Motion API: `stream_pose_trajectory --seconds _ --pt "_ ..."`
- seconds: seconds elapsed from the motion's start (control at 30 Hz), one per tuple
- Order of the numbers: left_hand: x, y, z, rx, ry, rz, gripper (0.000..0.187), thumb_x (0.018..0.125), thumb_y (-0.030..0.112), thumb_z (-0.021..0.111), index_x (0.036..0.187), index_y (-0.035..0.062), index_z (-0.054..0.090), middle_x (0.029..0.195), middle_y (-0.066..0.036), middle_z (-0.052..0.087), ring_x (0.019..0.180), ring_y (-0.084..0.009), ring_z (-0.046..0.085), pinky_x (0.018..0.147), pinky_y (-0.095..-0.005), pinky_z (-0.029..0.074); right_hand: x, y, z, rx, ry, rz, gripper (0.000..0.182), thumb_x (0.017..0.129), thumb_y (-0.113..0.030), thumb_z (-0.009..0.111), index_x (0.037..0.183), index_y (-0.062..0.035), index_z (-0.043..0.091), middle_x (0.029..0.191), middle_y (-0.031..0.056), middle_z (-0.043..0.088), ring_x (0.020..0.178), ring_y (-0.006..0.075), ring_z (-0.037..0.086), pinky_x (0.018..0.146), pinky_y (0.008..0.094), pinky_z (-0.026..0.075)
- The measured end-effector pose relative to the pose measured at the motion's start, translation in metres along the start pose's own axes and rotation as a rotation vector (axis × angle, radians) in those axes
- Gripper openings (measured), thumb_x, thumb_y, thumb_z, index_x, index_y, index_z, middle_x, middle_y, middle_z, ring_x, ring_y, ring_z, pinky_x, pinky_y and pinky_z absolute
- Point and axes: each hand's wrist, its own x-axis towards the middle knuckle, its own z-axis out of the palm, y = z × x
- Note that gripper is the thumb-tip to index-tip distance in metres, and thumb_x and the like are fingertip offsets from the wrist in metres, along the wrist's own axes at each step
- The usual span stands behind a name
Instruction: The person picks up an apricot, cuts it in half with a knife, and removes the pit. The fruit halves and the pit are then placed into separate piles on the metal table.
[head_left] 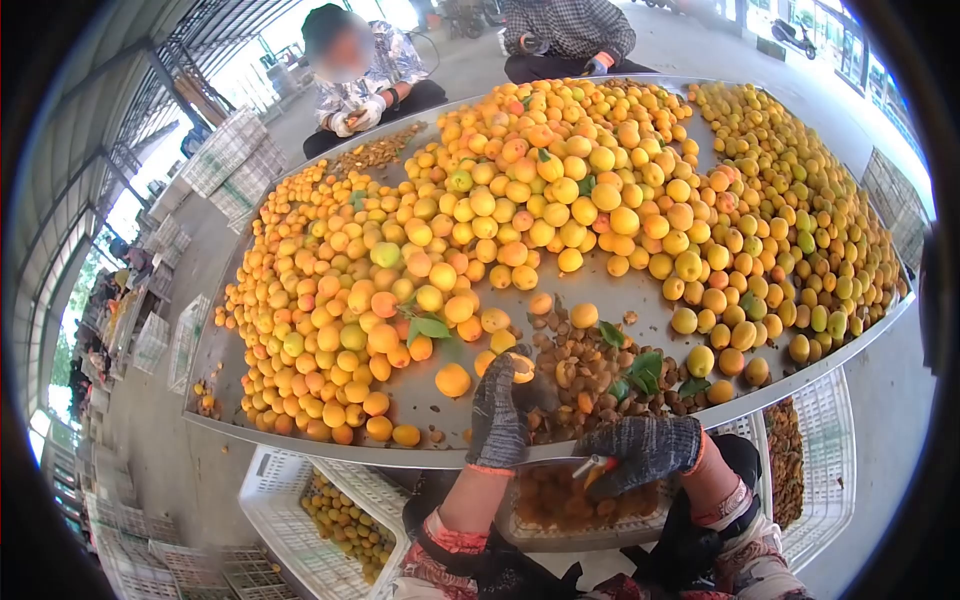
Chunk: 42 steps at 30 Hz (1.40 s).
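Note:
My left hand [497,415], in a dark grey knit glove with an orange cuff, reaches over the metal table's near edge. Its fingers are closed on an apricot [522,369] that looks cut open. In a matching glove, my right hand [645,452] is low at the table's rim, wrapped round a small knife [594,466] with a red and pale handle; much of it is hidden by the fingers. Between and beyond the hands lies a heap of brown apricot pits [575,375] with some green leaves [645,372]. Whole apricots [350,300] pile up beyond.
Below the table edge stand a white crate of apricots [345,525], a basket of brownish-orange pieces [560,500] and a crate of pits [785,460]. Two people [365,70] [570,40] sit across the table [520,295]. Stacked crates [230,155] stand left.

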Motion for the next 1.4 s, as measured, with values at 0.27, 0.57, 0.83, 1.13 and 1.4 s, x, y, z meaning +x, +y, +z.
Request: stream_pose_trajectory --seconds 0.27,0.57,0.83,1.13,1.4 --pt "-0.004 0.008 0.006 -0.114 -0.149 -0.061 0.039 0.088 0.031 0.045 0.112 0.0014 0.048 0.097 -0.007 0.056 0.09 -0.0162 0.054 0.081 -0.0292 0.045 0.008 -0.02 -0.008 -0.012 -0.056 -0.028 0.038 0.08 -0.028 0.06 0.109 -0.0049 0.055 0.095 0.0068 0.061 0.083 0.0147 0.058 0.069 0.0264 0.047" --pt "-0.002 -0.008 0.004 0.013 -0.231 -0.107 0.039 0.089 0.033 0.039 0.112 0.0031 0.048 0.098 -0.006 0.056 0.089 -0.016 0.055 0.076 -0.0276 0.048 0.019 -0.012 -0.001 0.718 0.848 0.168 0.03 0.077 -0.015 0.065 0.104 -0.0066 0.055 0.088 0.005 0.06 0.072 0.0114 0.058 0.061 0.0243 0.047" --pt "-0.009 -0.013 0.017 0.473 -0.35 0.067 0.033 0.081 0.017 0.051 0.11 0.0019 0.047 0.105 -0.01 0.054 0.091 -0.0198 0.054 0.077 -0.0326 0.048 0.052 -0.034 -0.018 1.195 1.327 -0.315 0.018 0.082 -0.022 0.057 0.096 -0.0122 0.05 0.065 -0.0015 0.047 0.049 0.0103 0.043 0.042 0.025 0.035" --pt "0.002 -0.031 0.006 0.067 -0.029 -0.27 0.037 0.087 0.03 0.047 0.112 0.002 0.046 0.106 -0.01 0.053 0.092 -0.0187 0.054 0.079 -0.0301 0.045 0.081 -0.015 -0.006 1.05 1.38 -0.248 0.027 0.081 -0.01 0.055 0.106 -0.0105 0.045 0.072 -0.0023 0.049 0.059 0.0086 0.047 0.049 0.0243 0.041" --pt "-0.009 0.001 0.041 0.14 0.136 -0.387 0.044 0.086 0.045 0.042 0.106 0.0068 0.049 0.094 -0.009 0.055 0.077 -0.0178 0.055 0.057 -0.0372 0.048 0.102 0.002 -0.006 1.466 1.349 -0.346 0.019 0.081 -0.016 0.057 0.098 -0.0148 0.05 0.063 -0.0026 0.045 0.047 0.0079 0.04 0.04 0.023 0.033"
